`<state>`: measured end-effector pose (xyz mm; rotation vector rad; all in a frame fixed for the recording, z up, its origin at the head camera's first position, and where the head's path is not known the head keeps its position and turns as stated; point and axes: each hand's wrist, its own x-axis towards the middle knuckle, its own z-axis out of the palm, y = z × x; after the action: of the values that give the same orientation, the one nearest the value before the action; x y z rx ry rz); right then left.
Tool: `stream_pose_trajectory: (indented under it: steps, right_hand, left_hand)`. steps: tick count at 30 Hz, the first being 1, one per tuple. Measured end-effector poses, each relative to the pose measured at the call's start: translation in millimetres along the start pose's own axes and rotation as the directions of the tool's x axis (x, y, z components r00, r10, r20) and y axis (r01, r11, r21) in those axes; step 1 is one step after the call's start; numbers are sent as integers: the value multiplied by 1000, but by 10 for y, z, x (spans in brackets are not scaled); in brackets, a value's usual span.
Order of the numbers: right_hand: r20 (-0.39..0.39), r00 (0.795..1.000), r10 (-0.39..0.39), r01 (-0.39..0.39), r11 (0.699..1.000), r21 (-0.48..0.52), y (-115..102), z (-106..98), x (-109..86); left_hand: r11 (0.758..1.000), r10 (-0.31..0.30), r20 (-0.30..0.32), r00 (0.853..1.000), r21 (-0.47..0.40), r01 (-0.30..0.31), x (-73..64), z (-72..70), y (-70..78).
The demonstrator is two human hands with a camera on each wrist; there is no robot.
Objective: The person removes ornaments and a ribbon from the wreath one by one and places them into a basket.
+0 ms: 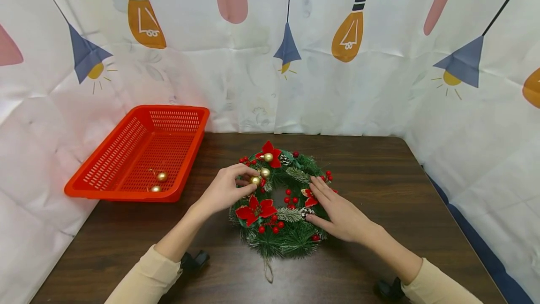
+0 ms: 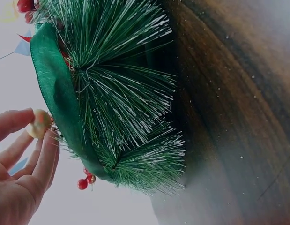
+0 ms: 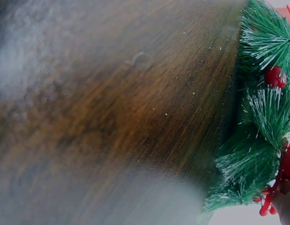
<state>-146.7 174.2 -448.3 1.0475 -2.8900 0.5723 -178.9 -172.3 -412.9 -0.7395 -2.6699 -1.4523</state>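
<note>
A green Christmas wreath with red flowers, red berries and pine cones lies on the table. My left hand is at its left side and pinches a gold ball ornament between thumb and fingers. Two more gold balls, one of them the upper gold ball, sit close by on the wreath. On the wreath's right side rests my right hand, its fingers extended over a red flower and beside a pine cone. Only a sliver of that hand shows in the right wrist view.
A red plastic basket stands at the back left, with two gold balls inside. The dark wooden table meets a patterned white curtain at the back. A twine loop hangs from the wreath's near edge.
</note>
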Motion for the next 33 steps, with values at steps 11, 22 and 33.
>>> stream_pose_trajectory:
  steps: [11,22,33]
  right_hand:
    - [3,1000,4,-4,1000,6,-13,-12,0]
    - [7,1000,10,-11,1000,12,-13,-8,-1]
    - [17,1000,12,-12,1000,5,-16,-21,4]
  left_hand:
    - [1000,0,25,1000,-17,1,80,24,-17]
    - [998,-8,41,999,-66,11,149,51,-64]
    - [994,3,49,999,-111,2,208,30,-61]
